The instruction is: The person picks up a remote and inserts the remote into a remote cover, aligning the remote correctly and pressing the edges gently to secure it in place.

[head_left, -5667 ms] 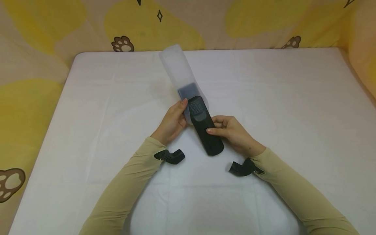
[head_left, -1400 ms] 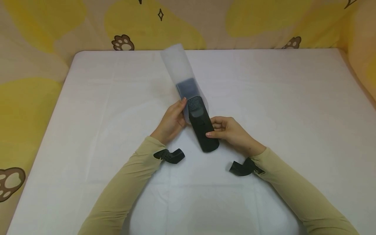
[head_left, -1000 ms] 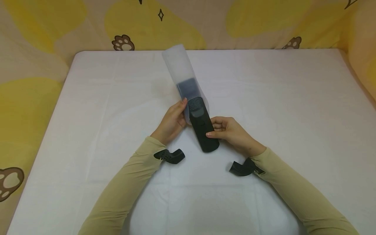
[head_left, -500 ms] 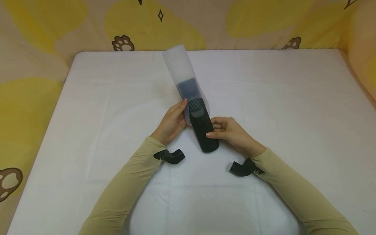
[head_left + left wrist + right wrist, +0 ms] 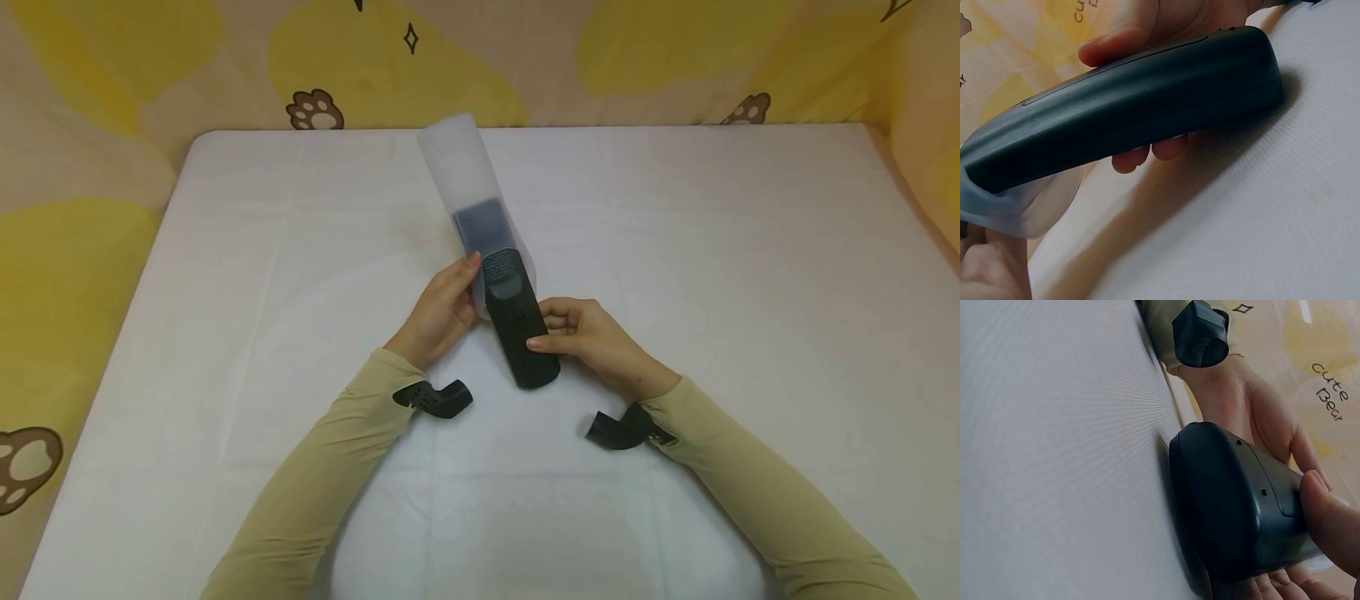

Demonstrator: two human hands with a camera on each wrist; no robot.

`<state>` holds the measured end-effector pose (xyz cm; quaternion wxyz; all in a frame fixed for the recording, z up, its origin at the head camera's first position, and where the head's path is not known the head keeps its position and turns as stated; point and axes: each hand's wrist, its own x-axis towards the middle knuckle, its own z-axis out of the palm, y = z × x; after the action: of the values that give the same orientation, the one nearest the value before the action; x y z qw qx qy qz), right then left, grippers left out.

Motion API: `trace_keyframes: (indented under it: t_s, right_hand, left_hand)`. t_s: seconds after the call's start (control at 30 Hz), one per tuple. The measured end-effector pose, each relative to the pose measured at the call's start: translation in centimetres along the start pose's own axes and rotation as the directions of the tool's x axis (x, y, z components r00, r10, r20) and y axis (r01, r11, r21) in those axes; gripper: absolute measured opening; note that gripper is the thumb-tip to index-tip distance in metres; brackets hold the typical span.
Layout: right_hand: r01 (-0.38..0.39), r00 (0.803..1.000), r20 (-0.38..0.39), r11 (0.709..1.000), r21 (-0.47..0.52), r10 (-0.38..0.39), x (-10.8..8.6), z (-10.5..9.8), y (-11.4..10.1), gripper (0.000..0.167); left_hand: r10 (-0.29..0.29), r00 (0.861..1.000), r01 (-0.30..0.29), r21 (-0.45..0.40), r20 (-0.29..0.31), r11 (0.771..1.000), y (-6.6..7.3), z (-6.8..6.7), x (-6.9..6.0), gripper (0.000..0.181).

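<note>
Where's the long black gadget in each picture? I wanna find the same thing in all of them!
Head view: the long black gadget is near the middle, slanting down to the right.
Left wrist view: it's big, stretching from the left edge to the upper right.
Right wrist view: it's right of centre, in the lower half mostly, with one end toward you.
Shared landmark: the right hand, its thumb on the gadget.

The remote control shows smooth plastic with a soft sheen; the translucent cover I'd call frosted plastic. Matt, finely textured cloth covers the worktop; the backdrop is printed fabric.
</note>
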<state>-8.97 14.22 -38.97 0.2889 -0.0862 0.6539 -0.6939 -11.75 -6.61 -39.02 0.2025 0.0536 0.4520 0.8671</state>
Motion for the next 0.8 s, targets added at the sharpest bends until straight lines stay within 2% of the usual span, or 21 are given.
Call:
trace_keyframes:
  t_s: [0.23,0.8]
  right_hand:
    - [-0.012,1.0,-0.01,1.0,-0.004,0.012,-0.08,0.05,-0.15,0.036]
    - [-0.009,1.0,0.001,1.0,0.002,0.009,0.03,-0.06,0.01,0.036]
  left_hand:
    - [-0.021,1.0,0.021,0.043,-0.009,0.999,-0.08,0.08,0.12,0.041]
    - [-0.037,0.999,0.035,0.077,0.014,0.996,0.03,0.14,0.06,0.042]
